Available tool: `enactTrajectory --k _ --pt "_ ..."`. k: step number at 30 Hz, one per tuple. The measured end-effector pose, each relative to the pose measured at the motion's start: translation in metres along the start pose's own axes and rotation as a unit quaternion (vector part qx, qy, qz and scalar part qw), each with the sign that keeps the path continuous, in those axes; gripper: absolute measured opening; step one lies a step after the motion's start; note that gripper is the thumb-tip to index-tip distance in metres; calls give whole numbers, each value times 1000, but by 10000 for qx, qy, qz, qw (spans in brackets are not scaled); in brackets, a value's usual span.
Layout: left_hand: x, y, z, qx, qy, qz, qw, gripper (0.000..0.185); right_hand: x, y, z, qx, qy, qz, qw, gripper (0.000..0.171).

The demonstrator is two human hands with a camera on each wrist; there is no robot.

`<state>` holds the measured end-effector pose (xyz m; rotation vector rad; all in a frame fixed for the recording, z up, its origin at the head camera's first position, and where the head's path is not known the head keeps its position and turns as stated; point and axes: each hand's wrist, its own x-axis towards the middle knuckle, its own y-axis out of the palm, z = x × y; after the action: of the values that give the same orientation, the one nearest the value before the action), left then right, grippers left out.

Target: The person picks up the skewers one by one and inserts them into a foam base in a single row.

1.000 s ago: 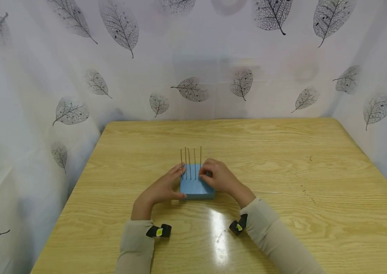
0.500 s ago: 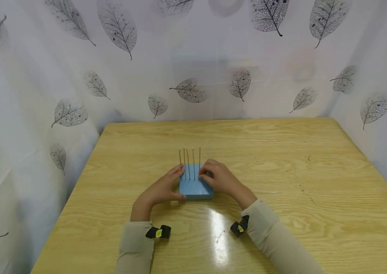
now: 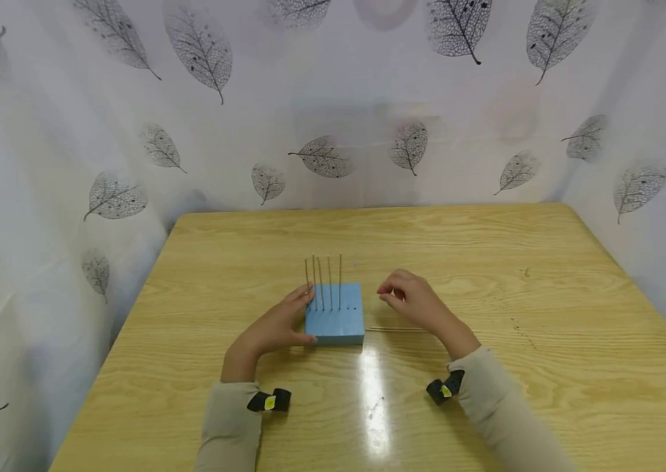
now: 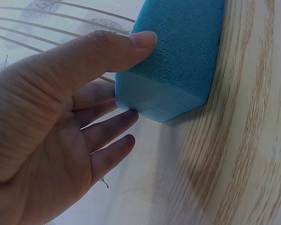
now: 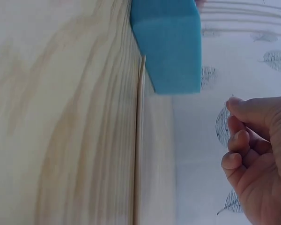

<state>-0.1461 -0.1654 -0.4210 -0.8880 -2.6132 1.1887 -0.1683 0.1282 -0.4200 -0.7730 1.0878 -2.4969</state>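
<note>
A blue foam block lies on the table, with several thin sticks standing upright in a row on its top. Small dark holes continue that row to the right. My left hand grips the block's left side, thumb at the front and fingers farther back; the left wrist view shows the thumb on the foam. Right of the block, apart from it, my right hand hovers with loosely curled fingers and nothing visible between them. Below that hand, loose thin sticks lie on the table, partly covered by the wrist.
The wooden table reaches back to a white curtain printed with leaves. Small dark marks show on the tabletop to the right. Each wrist wears a black strap with a small camera.
My right hand has left the block and moved to the right, uncovering the holes and more of the loose sticks. The left hand keeps its grip on the block.
</note>
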Motion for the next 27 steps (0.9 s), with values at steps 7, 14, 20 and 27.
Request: enactTrajectory --k 7,14,20,27 --pt "-1 0 0 -96 24 9 10000 90 -20 -23 -14 -102 380 180 9991 6" --pt "0 1 1 16 4 -4 10000 90 -36 -37 -28 -256 617 359 9971 6" --pt "2 2 2 114 -10 -49 9999 91 -49 -50 -37 -313 1027 779 9912 10" --pt "2 1 0 85 -49 -63 9999 90 -61 -61 -45 -303 1340 1138 9840 11"
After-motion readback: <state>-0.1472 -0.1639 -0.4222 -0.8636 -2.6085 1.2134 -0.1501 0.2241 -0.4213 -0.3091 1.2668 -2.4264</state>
